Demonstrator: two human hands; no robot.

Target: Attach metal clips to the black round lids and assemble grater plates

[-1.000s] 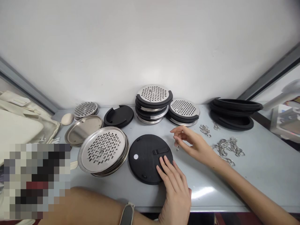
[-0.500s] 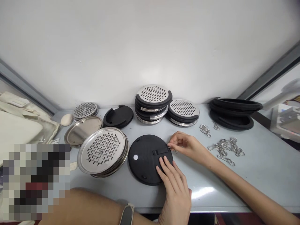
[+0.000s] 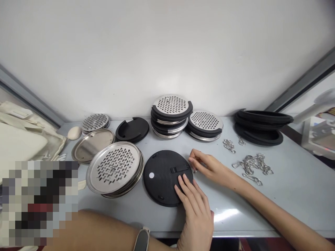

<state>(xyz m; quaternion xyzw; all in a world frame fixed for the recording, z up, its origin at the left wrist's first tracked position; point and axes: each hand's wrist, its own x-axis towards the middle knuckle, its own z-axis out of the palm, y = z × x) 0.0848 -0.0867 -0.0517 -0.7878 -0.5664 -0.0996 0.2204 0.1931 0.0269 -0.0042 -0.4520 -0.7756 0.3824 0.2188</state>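
Observation:
A round black disc [image 3: 163, 188] with a white dot and a raised clip lies flat on the grey table [image 3: 235, 204]. My left hand [image 3: 197, 205], with a band on its wrist, rests on the disc's lower right part, fingers spread. At the disc's right edge, my right hand [image 3: 205, 165] pinches a small metal hook, mostly hidden by the fingers. Left of the disc stands a tilted stack of metal plates, topped by a perforated grater plate [image 3: 117, 169]. Several metal hooks [image 3: 252, 165] lie in a loose heap to the right.
Along the wall are small grater plates [image 3: 94, 122], a black holder [image 3: 133, 129], two stacks of graters in black holders [image 3: 172, 104] [image 3: 205, 122] and stacked black rings [image 3: 259, 134]. Plain metal plates [image 3: 91, 146] and a beige oval object [image 3: 74, 133] sit at left.
My right fingertips have curled in and shifted slightly at the disc's right edge. My left hand has stayed in place on the disc.

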